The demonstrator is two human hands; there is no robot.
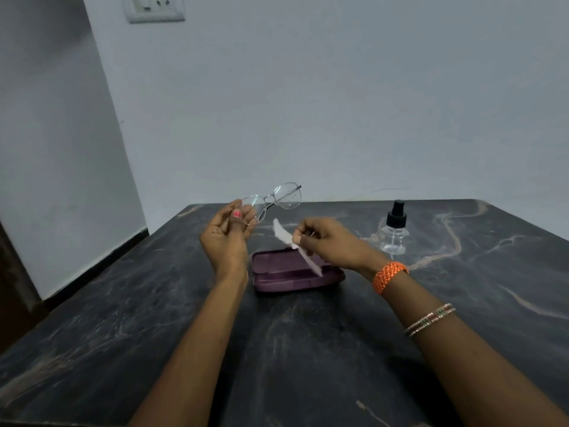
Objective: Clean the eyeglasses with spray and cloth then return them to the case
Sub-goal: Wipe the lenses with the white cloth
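The thin metal-framed eyeglasses (272,200) hang in the air above the table's far left part, lenses clear, one lens speckled with droplets. A small white cloth (295,246) dangles just right of them, over the open purple case (295,274). The clear spray bottle (394,231), black-capped, stands upright at far right.

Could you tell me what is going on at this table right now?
A person is cleaning a pair of eyeglasses. The left hand holds them up by one lens rim, and the right hand pinches a small white cloth just beside them. The purple case lies open on the dark marble table under the hands, and the spray bottle stands to the right, untouched.
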